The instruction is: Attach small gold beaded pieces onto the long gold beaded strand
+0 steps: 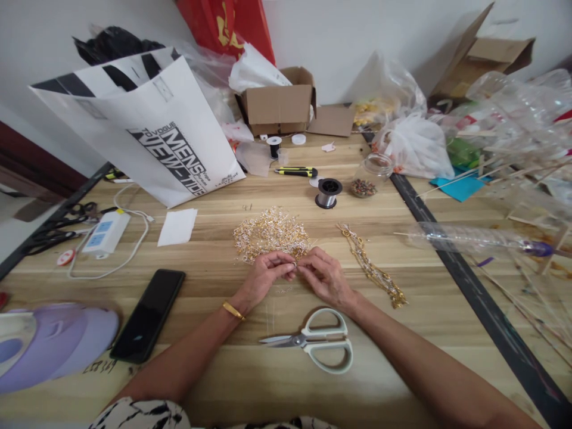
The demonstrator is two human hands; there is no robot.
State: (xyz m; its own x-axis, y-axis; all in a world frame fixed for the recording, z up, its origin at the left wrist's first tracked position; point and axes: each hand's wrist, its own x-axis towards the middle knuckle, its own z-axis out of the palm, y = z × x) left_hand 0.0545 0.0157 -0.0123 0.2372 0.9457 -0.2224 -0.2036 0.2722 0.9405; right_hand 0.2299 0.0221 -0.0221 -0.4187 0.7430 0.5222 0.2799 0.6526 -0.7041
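My left hand (265, 277) and my right hand (326, 279) meet fingertip to fingertip over the wooden table. Both pinch at a tiny shiny piece (295, 264), too small to name, mostly covered by my fingers. Just beyond them lies a loose pile of gold and silver chain and jewelry pieces (268, 229). To the right of my right hand, a bundle of gold and silver chains (373, 265) is stretched out on the wood. Closer to me, scissors with pale handles (308, 339) lie between my forearms, blades pointing left.
A black phone (148, 316) and a white power strip (106, 232) with its cord lie left. Behind the pile are a wire spool (328, 193), a yellow-black cutter (295, 171) and a bead jar (369, 177). A white paper bag (147, 131) stands back left; plastic bottles (504, 101) crowd the right.
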